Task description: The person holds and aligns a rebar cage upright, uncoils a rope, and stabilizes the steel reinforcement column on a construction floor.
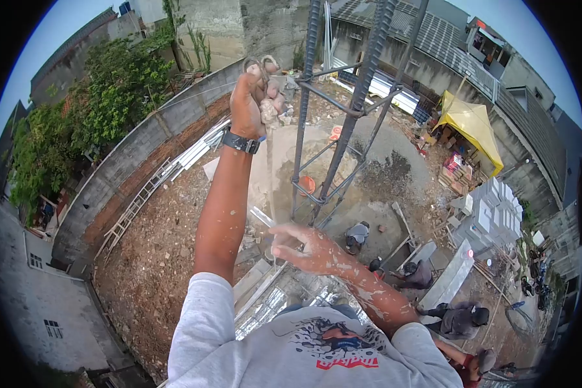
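My left hand (251, 107), with a dark watch on its wrist, is raised ahead of me. Its fingers are wrapped round a muddy, knotted-looking rope (269, 119), with a curved hook-like piece (269, 63) showing above the fingers. The rope hangs straight down from the fist, slightly blurred. My right hand (307, 249), splashed with dried cement, is lower down. Its thumb and fingers are apart in a curve, the tips beside the hanging rope; whether they touch it I cannot tell. Right of my left hand stands a column of ribbed steel bars (343, 136) with square ties.
Far below, several people (357, 236) work near a wet cement patch (388, 174). An orange bucket (306, 185) stands near the column's foot. Grey blocks (491, 213) are stacked at right, beneath a yellow canopy (469, 126). A ladder (132, 210) lies along the left wall.
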Demonstrator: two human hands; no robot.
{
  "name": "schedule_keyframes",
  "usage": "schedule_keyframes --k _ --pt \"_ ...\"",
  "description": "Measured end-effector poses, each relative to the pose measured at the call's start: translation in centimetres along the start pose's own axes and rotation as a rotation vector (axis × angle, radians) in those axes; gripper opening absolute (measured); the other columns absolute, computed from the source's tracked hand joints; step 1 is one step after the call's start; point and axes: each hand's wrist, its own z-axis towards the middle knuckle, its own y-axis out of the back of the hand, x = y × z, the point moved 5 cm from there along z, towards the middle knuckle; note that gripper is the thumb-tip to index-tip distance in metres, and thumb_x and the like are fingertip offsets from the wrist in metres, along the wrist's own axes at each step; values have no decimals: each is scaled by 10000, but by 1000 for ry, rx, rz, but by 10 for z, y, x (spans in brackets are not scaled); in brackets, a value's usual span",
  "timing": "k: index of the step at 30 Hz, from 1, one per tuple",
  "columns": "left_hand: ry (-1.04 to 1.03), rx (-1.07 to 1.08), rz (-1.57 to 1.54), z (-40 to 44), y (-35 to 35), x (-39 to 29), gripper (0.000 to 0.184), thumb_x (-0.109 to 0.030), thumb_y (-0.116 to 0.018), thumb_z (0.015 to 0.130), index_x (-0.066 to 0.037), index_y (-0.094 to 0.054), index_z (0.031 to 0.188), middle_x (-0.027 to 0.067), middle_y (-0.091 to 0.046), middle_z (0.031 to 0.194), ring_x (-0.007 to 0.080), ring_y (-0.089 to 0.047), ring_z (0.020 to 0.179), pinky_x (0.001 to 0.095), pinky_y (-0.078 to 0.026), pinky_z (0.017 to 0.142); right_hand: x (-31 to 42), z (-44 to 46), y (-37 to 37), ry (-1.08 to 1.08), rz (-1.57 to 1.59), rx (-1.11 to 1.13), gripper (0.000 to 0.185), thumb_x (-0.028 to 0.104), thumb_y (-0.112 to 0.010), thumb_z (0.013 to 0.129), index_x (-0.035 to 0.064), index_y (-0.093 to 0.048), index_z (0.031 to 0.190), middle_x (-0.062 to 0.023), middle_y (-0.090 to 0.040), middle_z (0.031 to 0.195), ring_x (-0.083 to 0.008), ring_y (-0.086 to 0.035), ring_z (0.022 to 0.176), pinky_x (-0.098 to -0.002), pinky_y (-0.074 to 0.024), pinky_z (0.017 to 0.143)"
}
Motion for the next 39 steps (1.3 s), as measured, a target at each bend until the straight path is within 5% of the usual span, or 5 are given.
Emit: schedule_keyframes --k 9,18,25,30,39 --pt "-92 309 39 66 -111 -24 621 -542 -395 934 27 -507 1156 38 -578 755 120 -558 594 255 -455 452 24 -40 57 174 -89 -343 362 261 -628 879 17 -578 1141 -90 -652 934 -147 -623 850 -294 -488 786" --pt "-78 204 359 9 -69 54 702 -580 -307 947 16 -513 1254 61 -607 997 96 -541 797 234 -447 599 -1 -43 90 258 286 -645 224 210 -625 893 15 -623 1003 -33 -629 907 -64 -574 816 -236 -462 722" --pt "123 257 367 -45 -41 86 877 -705 -275 878 49 -472 1279 101 -603 1074 180 -570 953 308 -439 800 -43 -39 124 341 8 -1216 435 283 -638 872 3 -497 1173 -83 -576 991 -141 -545 931 -296 -439 824" --pt "67 131 177 -104 10 105 776 -604 -324 907 51 -435 1307 153 -548 1218 237 -540 1086 377 -453 881 -86 6 120 299 409 -823 429 426 -495 939 30 -532 1102 -35 -553 892 -126 -498 841 -306 -411 769" --pt "211 -134 201 -177 25 130 767 -651 -360 868 35 -503 1179 113 -559 1017 219 -554 903 349 -486 764 -84 7 125 271 251 -801 496 456 -296 991 63 -535 805 -14 -413 636 -129 -411 628 -294 -363 623"
